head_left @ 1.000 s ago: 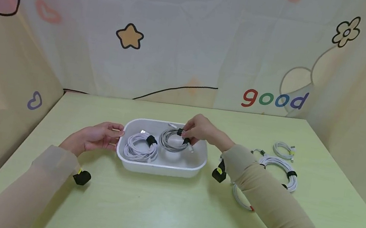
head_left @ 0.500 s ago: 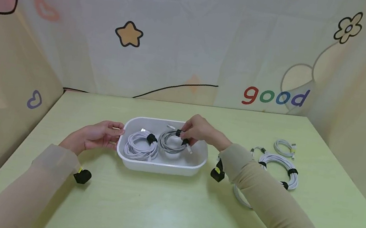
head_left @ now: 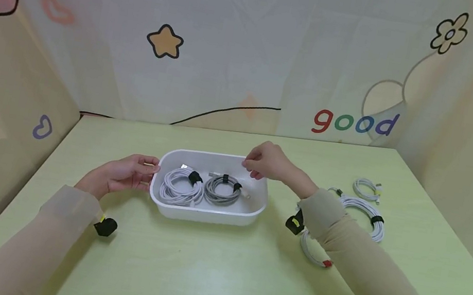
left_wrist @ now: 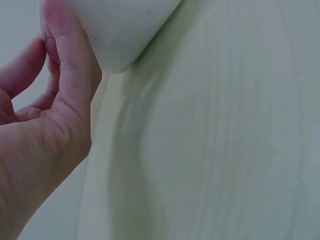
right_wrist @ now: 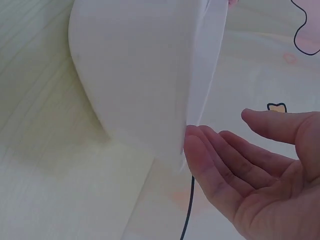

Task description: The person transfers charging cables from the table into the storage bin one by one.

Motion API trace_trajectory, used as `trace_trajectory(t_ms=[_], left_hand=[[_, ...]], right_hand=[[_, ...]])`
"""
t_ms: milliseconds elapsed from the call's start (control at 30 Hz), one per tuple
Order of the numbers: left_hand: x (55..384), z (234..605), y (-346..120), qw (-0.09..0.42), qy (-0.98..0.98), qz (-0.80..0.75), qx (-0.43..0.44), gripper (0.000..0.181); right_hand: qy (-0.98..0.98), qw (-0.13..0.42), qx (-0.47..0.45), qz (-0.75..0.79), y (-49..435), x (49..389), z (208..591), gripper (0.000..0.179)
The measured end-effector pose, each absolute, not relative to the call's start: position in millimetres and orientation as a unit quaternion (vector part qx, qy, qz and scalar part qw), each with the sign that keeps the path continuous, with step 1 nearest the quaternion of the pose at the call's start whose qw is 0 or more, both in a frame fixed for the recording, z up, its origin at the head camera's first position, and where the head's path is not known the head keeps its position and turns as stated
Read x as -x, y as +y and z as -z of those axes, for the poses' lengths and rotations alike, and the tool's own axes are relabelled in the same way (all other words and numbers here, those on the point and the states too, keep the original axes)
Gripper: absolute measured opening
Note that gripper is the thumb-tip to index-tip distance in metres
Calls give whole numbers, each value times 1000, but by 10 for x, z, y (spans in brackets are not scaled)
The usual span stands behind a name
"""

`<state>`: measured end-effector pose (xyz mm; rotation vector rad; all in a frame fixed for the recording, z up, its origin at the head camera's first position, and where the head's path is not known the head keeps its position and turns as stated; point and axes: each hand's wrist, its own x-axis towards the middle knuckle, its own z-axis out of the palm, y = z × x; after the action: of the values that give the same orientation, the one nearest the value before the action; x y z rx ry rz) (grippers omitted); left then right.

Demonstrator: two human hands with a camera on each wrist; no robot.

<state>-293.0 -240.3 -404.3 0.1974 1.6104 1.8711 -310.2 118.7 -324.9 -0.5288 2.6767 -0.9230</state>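
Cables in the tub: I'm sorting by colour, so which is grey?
The right coil in the tub, with two black straps; the left coil is white, showing one.

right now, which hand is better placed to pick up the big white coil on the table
Probably the right hand: it looks empty, and the white coil lies to the right of the white tub. The left hand holds the tub's left end, farther from the coil.
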Motion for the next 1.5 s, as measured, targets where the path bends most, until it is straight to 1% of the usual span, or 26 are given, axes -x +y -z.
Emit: trace_trajectory(t_ms=[167, 267, 467, 600, 800, 900, 1100, 1267, 1500], left_hand=[[2929, 4020, -2408, 320, 625, -710, -64, 12], [2934, 4011, -2415, 321, 622, -711, -65, 10], [2943, 4002, -2419, 320, 629, -706, -69, 9], [2939, 3987, -2416, 318, 632, -703, -70, 8], [2938, 3989, -2432, 322, 624, -709, -67, 9], [2934, 3990, -2441, 321, 624, -709, -66, 11], [2928, 3988, -2441, 324, 617, -714, -68, 10], [2921, 3995, -2429, 329, 618, -710, -80, 11], [2932, 4011, -2406, 328, 623, -706, -75, 9]], right_hand=[[933, 80, 189, 296, 1482, 3015, 3182, 19], [936, 76, 208, 276, 1702, 2969, 3196, 15], [931, 114, 269, 218, 2095, 2848, 3294, 5], [935, 141, 277, 172, 2280, 2751, 3360, 3], [934, 198, 266, 131, 2437, 2642, 3492, 13], [927, 209, 277, 142, 2473, 2619, 3576, 15], [913, 206, 306, 175, 2526, 2636, 3654, 13], [908, 228, 297, 188, 2587, 2676, 3662, 10], [894, 264, 276, 233, 2667, 2743, 3676, 11]])
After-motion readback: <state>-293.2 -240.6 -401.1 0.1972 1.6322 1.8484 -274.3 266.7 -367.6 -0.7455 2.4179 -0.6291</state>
